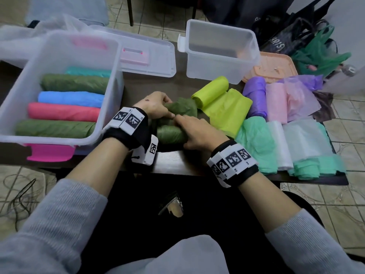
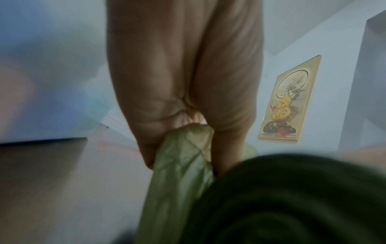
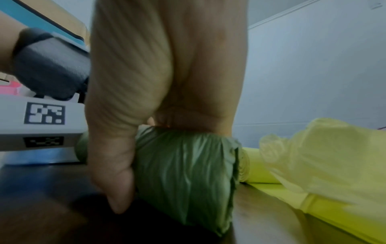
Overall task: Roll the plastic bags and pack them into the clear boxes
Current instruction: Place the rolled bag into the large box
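Left hand [image 1: 157, 105] pinches the crinkled loose end of an olive-green thin-film plastic bag roll [image 1: 172, 133]; right hand [image 1: 198, 133] curls around its cylindrical body on the dark wooden table [image 1: 177, 163], beside the translucent rectangular box [image 1: 59, 46] holding smooth coloured rolls.

Green bag [image 1: 172, 133] thin crinkled plastic; boxes [image 1: 221, 50] translucent plastic; table [image 1: 177, 161] dark wood
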